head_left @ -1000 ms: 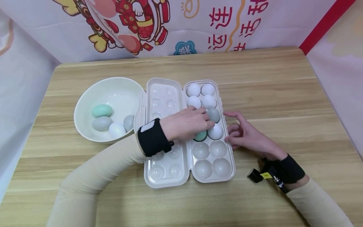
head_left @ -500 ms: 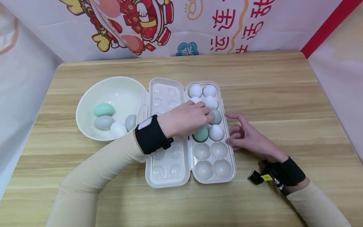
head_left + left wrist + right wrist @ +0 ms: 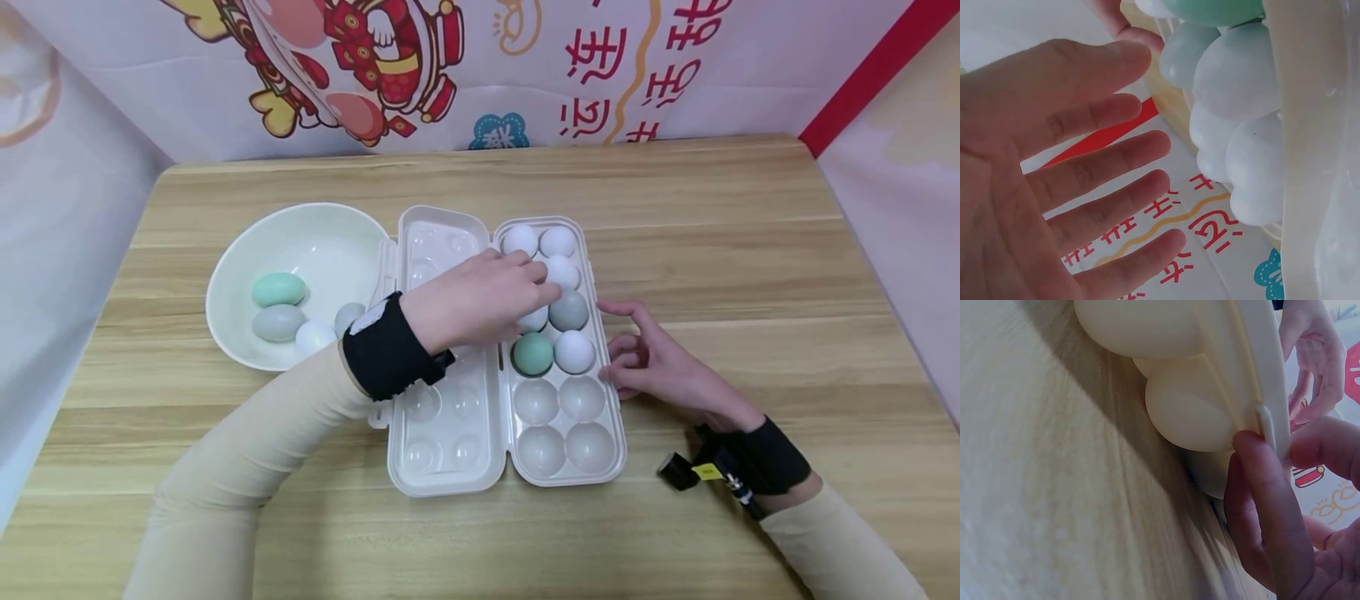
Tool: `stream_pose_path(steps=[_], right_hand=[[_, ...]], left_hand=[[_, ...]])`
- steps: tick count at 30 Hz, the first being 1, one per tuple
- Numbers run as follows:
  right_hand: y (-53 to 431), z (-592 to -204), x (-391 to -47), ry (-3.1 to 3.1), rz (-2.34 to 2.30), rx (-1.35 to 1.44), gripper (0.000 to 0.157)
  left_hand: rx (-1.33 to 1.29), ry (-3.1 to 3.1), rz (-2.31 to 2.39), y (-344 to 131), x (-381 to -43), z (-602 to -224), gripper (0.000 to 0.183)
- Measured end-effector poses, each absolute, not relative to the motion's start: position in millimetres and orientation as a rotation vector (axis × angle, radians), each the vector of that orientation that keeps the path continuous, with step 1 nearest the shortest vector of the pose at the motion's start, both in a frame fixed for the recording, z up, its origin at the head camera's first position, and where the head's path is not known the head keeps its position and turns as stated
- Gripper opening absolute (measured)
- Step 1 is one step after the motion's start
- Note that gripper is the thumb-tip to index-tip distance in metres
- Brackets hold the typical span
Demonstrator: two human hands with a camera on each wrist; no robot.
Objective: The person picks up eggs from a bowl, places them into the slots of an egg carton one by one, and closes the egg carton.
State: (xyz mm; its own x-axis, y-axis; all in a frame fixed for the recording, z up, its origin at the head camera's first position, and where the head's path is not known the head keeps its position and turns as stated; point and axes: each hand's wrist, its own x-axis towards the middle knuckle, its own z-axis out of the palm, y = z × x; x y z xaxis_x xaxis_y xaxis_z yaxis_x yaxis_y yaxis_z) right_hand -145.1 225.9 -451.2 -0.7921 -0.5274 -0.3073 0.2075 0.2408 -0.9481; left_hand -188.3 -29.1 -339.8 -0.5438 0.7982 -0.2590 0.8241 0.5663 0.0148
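The egg carton [image 3: 504, 437] lies opened flat, its lid [image 3: 437, 450] on the left. White, grey and one green egg [image 3: 533, 355] fill its far and middle cups; several bare cups [image 3: 542, 450] are at the near end. My left hand [image 3: 480, 298] hovers over the carton, covering some eggs. In the left wrist view its fingers are spread apart, holding nothing, beside the eggs [image 3: 1238, 75]. My right hand [image 3: 660, 358] holds the carton's right edge with thumb and forefinger at the rim [image 3: 1282, 425]; its other fingers are curled.
A white bowl [image 3: 225, 267] stands left of the carton, touching or nearly touching the lid. A green egg [image 3: 279, 289], a grey egg [image 3: 278, 322] and two more eggs lie in it. A printed cloth [image 3: 690, 92] hangs behind the wooden table [image 3: 712, 217].
My left hand has lifted off the green egg and moved away and slightly left, uncovering that egg in its cup. My right hand stays at the carton's edge.
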Motion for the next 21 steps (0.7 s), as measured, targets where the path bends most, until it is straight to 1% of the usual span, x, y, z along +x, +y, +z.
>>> stream_pose_path(steps=[6,12,21], right_hand=[[226.1,-451.7,-145.2,1.938,-1.595,-0.287,0.080],[225.7,-452.7,-145.7,1.938,-1.600,-0.293,0.080],[226.1,-452.9,-145.5,1.919,-1.609,-0.294,0.080]], left_hand=[[1.340,2.579,-0.120,-36.0,-190.9,-331.0,0.042],[1.285,2.627,-0.028,-52.7,-194.8,-321.2,0.045],[1.210,2.728,0.060,-80.5,-198.5,-308.2,0.043]])
